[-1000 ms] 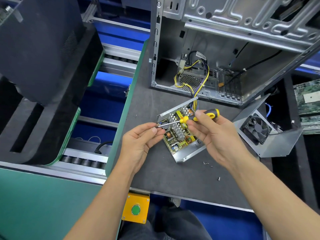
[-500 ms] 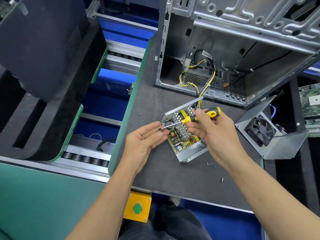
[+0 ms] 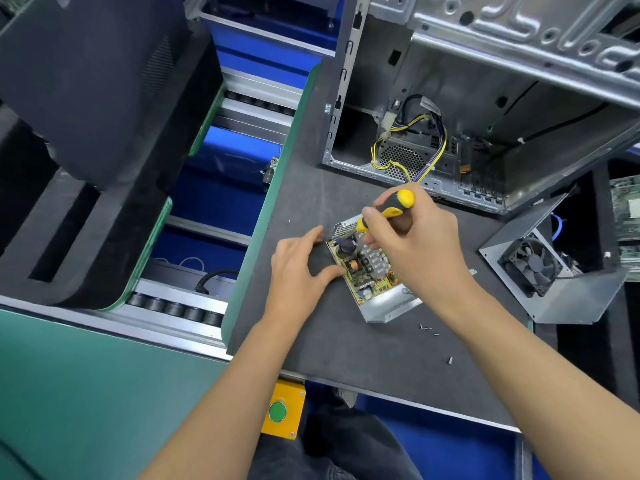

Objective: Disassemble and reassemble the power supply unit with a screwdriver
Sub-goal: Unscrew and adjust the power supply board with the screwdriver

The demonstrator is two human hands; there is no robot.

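Observation:
The opened power supply unit (image 3: 375,278) lies on the grey mat, its circuit board with capacitors and a heatsink exposed in a metal tray. My right hand (image 3: 419,251) grips a yellow and black screwdriver (image 3: 394,206), held nearly upright over the board's far left corner; its tip is hidden. My left hand (image 3: 301,268) rests flat on the mat with thumb and fingers against the unit's left edge. The unit's metal cover with the fan (image 3: 540,268) lies to the right.
An open computer case (image 3: 485,98) with yellow cables stands behind the unit. Several loose screws (image 3: 427,329) lie on the mat (image 3: 346,341) to the front right. A roller conveyor (image 3: 180,310) and black foam trays are at left. A yellow box with a green button (image 3: 280,410) hangs below the table edge.
My right hand swung the screwdriver from nearly horizontal to upright over the board. My left hand let go of the shaft tip and dropped to the unit's left edge.

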